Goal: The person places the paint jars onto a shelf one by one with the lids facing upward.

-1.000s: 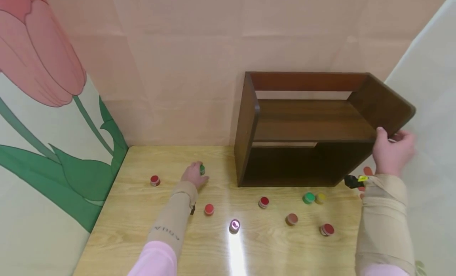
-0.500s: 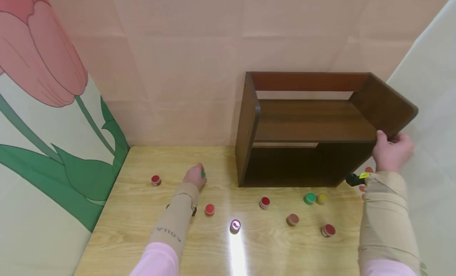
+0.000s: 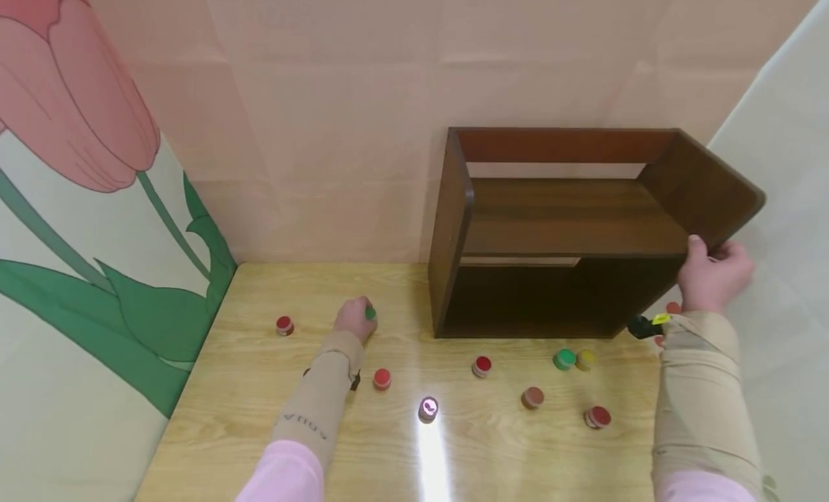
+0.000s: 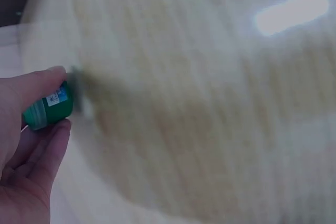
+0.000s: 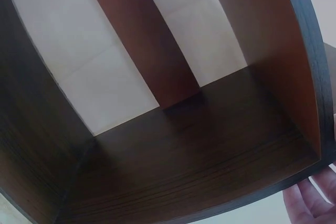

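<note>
The left hand (image 3: 355, 320) pinches a green jar (image 4: 56, 107), contents hidden, left of the shelf (image 3: 445, 243); the right hand (image 3: 715, 275) grips the shelf's right side. Other jars (image 3: 482, 367) dot the wooden counter (image 3: 214, 416) before a pink backdrop (image 3: 324, 128).

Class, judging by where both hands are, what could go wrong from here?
1. The left hand holds a small green round jar in a pinch, so it might slip out.
2. The right hand grips the dark brown wooden shelf unit at its right side; a pull might shift it.
3. A small red-lidded round jar sits beside the left forearm, which might knock it.
</note>
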### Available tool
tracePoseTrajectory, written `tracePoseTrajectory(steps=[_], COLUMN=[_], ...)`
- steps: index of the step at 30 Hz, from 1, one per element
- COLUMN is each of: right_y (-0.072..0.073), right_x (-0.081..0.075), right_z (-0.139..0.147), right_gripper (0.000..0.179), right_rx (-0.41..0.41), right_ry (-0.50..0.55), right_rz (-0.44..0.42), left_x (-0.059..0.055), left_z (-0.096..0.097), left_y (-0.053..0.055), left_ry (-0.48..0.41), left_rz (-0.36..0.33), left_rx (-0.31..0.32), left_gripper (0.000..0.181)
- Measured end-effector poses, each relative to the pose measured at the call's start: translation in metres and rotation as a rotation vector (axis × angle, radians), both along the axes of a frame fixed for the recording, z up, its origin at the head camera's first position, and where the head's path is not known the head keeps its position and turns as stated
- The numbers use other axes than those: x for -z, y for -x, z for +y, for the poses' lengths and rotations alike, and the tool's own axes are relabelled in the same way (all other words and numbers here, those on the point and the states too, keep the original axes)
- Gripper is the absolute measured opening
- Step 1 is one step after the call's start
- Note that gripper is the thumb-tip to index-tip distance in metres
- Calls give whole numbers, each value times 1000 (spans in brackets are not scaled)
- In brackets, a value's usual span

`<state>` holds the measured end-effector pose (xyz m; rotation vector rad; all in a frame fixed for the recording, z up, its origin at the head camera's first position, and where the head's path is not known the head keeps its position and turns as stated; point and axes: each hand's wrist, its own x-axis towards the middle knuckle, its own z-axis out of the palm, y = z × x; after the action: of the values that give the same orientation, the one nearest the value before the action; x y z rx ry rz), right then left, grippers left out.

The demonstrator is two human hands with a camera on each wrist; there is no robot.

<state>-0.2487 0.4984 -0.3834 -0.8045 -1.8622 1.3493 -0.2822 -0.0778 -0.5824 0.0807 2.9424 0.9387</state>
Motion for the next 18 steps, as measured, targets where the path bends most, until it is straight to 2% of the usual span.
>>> tracePoseTrajectory(steps=[6, 13, 18], right_y=[-2, -5, -5], right_x=[-1, -1, 1], right_z=[0, -3, -3], right_gripper=[9, 8, 9], right_rx=[8, 17, 23], right_ry=[40, 55, 66], right_rz=[26, 19, 22], left_x=[-17, -39, -51], left_z=[3, 6, 6], left_y=[7, 14, 12], left_ry=[-70, -143, -169], left_rz=[56, 25, -18], left_rx=[57, 139, 152], left_gripper=[28, 28, 31])
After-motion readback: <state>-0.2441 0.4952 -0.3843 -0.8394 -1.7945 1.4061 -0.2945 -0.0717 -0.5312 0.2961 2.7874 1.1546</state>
